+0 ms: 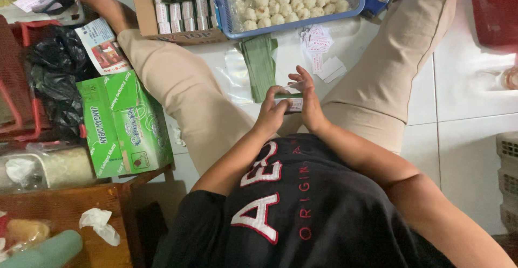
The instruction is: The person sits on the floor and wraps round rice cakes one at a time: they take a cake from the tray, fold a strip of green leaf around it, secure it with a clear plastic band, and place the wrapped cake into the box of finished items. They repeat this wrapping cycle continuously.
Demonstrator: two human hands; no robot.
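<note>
While the person sat on the white tiled floor with legs spread, the left hand and the right hand were closed together on a small flat packet with a green band and a white label, held between the knees just above the lap. Ahead of it lay a stack of folded green strips on a clear plastic sheet, with loose white paper labels with red print scattered just beside. Beyond stood a blue plastic basket of pale round balls, and left of it a brown cardboard box of packed rolls. A green printed carton sat against the left leg, near a black plastic bag. A red bin stood far right, bare tiles between.
</note>
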